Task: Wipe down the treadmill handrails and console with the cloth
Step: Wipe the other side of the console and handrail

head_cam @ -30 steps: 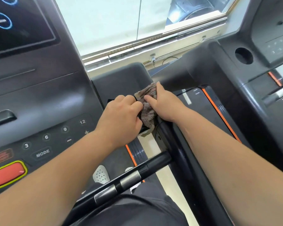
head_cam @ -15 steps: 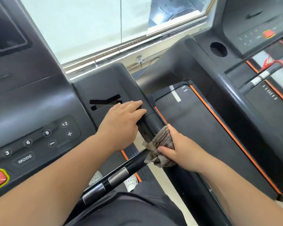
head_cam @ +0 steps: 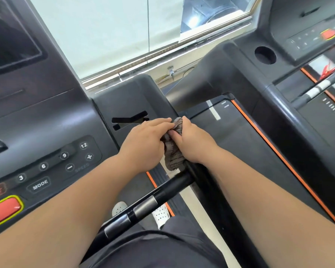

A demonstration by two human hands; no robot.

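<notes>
Cloth (head_cam: 175, 151) lengthwise along handrail (head_cam: 211, 194), right hand (head_cam: 191, 144) curled round it, left hand (head_cam: 145, 146) flat alongside.

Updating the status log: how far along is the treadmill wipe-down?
Done: no surface visibly shows as wiped. In hand: the right hand grips the cloth against the top of the side handrail, the left hand resting on the console beside it. Left, likely: front bar, buttons and screen, none touched now.
</notes>
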